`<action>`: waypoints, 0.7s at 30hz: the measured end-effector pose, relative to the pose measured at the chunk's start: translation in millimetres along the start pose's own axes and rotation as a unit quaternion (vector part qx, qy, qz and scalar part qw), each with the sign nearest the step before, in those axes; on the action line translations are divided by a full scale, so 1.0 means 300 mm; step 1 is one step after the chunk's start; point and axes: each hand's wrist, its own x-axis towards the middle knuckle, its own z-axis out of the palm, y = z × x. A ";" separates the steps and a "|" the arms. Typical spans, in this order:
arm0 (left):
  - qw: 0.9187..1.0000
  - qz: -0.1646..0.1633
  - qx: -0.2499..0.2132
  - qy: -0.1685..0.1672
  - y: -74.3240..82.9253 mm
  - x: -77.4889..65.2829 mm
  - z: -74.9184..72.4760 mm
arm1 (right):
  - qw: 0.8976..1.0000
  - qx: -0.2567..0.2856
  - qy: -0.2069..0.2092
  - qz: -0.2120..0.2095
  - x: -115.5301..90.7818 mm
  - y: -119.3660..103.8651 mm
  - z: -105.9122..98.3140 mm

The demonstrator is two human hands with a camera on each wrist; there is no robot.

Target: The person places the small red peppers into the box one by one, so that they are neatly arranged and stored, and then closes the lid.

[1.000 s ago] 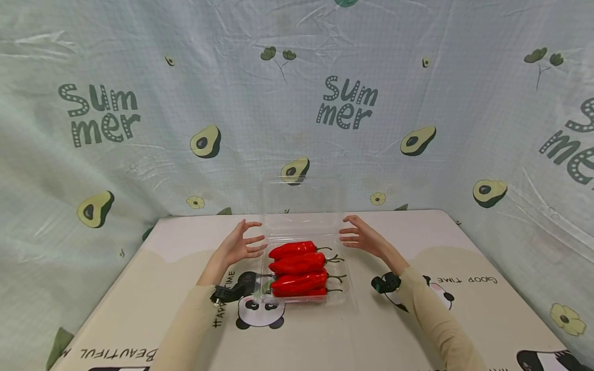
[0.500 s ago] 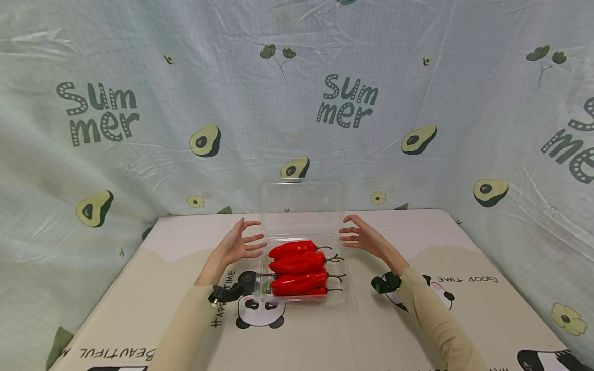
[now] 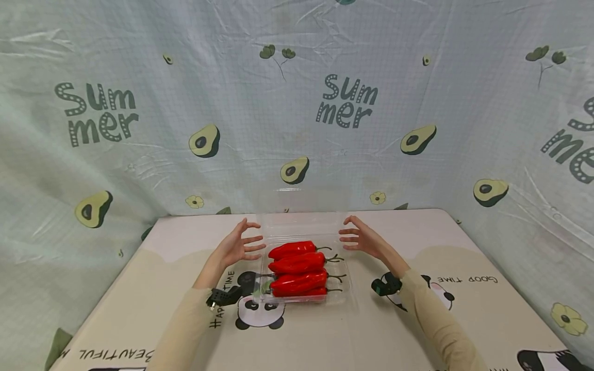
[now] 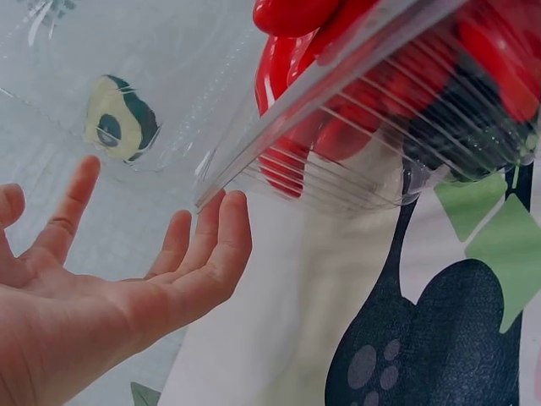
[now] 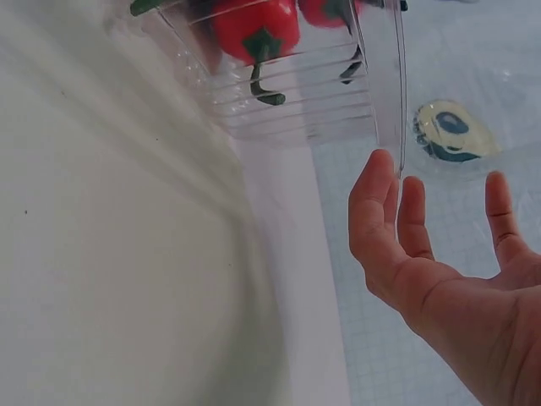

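A clear plastic clamshell box [image 3: 335, 296] sits mid-table with several glossy red chili peppers [image 3: 299, 264] lying crosswise in it, their green stems pointing right. Its transparent lid [image 3: 301, 219] stands raised at the back and is hard to see. My left hand [image 3: 232, 247] is at the box's left rear corner, fingers spread and slightly bent. Opposite it, my right hand [image 3: 366, 241] is at the right rear corner in a similar pose. In both wrist views, some fingertips [image 4: 234, 203] [image 5: 380, 165] lie at the box's rim, lightly touching or just short of it; I cannot tell which. Neither hand grips anything.
The table [image 3: 394, 330] wears a cream cover printed with pandas and lettering. A pale curtain [image 3: 241, 103] with avocado prints hangs behind and at both sides. Each wrist carries a black camera mount [image 3: 225, 296].
The lid's top edge has sunk lower in the head view, so the lid leans farther back. Both hands stay almost still beside the box, and the peppers have not moved.
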 end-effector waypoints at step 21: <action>0.997 -0.051 0.038 0.044 0.008 -0.031 0.066 | 1.000 -0.003 -0.001 0.022 -0.040 0.017 0.031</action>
